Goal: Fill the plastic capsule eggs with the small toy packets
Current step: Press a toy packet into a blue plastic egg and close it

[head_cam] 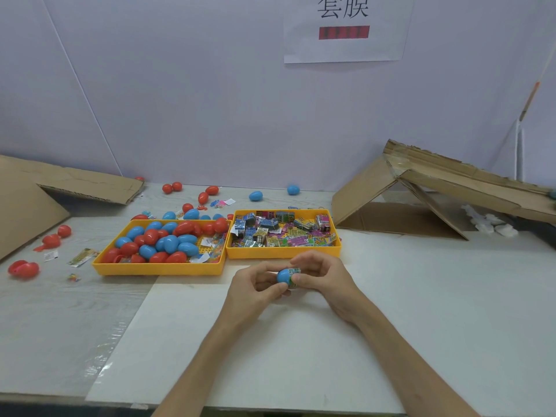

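Setting: a pale surface (270, 356) against a lilac partition bearing a printed paper sign (343, 28); a cardboard ramp (421, 188) stands at the far right.

Item one: yellow egg tray (156, 268), holding red and blue eggs, with more eggs loose behind it and to its left.

Item two: yellow packet tray (282, 252), touching the first on its right side.

Item three, in work: one blue egg shell (283, 276), just in front of the packet tray, gripped in the fingers of our left hand (255, 285).

Item four: a toy packet (294, 271), partly seated in the shell's mouth, pinched by our right hand (323, 273).

Handling note: we judge this to be the stuffing step. We should hold the shell steady, tuck the packet's corners inward and press until nothing stands proud of the rim, or the halves will likely not snap together. Whether the second half is in hand, we cannot tell.
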The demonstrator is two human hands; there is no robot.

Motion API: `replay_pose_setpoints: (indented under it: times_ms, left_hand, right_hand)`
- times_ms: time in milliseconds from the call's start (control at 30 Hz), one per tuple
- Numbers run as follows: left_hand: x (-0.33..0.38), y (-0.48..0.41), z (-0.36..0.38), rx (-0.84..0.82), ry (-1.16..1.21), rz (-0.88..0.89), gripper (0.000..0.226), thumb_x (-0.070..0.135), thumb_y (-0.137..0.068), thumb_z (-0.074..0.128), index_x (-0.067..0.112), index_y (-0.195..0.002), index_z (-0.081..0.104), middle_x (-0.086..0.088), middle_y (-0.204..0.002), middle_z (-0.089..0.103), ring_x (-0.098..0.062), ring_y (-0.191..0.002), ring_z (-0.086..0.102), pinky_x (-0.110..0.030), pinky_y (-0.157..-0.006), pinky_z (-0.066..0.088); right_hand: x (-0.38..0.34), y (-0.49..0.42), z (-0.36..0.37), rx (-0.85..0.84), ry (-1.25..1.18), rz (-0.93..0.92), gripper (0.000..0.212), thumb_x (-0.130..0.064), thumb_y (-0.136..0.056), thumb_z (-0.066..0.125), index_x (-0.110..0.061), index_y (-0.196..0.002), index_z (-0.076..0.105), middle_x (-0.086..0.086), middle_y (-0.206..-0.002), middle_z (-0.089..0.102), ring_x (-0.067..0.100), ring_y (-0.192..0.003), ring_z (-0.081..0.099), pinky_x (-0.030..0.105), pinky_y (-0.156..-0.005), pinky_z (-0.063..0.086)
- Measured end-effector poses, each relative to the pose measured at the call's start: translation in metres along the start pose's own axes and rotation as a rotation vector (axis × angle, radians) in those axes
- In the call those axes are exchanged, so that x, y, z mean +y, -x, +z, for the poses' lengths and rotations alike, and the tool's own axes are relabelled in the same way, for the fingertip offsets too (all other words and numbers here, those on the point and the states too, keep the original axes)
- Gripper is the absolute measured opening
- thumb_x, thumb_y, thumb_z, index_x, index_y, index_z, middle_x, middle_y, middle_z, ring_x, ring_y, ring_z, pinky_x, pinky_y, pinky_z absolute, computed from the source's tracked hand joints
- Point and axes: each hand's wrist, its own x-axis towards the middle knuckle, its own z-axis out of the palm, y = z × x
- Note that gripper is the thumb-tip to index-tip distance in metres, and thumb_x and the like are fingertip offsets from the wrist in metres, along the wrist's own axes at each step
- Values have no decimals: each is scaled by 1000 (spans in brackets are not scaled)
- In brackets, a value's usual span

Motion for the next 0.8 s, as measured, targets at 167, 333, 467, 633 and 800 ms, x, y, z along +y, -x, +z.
replay_pose_setpoints:
  times_ms: [167,333,467,633,800]
  left_hand:
    - [0,-1,-1,-7,37,-31,32,-1,-88,72,17,-114,73,-4,-94,79,-25,-84,77,-25,-73,59]
    - [-1,-2,0,-2,79,-54,36,-11,-84,72,7,-116,74,-3,-96,79,-20,-88,77,-21,-73,57]
    - [1,-2,0,-13,79,-34,32,-7,-87,72,13,-112,74,-5,-98,79,-24,-92,76,-24,-76,58]
    - [1,-2,-5,51,135,25,29,-1,-87,75,9,-114,72,-7,-107,77,-26,-99,74,-30,-81,59]
    - [-3,-3,-6,90,205,22,21,7,-93,70,13,-113,74,-9,-108,76,-32,-100,73,-37,-86,60]
  right_hand:
    - [-1,1,0,-24,20,4,25,-15,-75,82,-25,-97,75,8,-103,75,23,-96,72,32,-79,57]
    - [0,2,-1,-46,38,-2,29,-16,-73,83,-27,-98,76,8,-107,75,21,-101,70,32,-82,57]
    - [2,0,-1,-24,13,2,30,-16,-73,84,-22,-102,75,10,-107,75,21,-100,71,31,-80,57]
    - [3,-3,3,68,57,-15,31,-12,-77,85,-14,-106,72,7,-105,76,22,-100,72,31,-75,58]
    - [5,-2,8,185,190,-90,25,-9,-76,86,-18,-93,71,-4,-97,74,12,-86,70,27,-69,56]
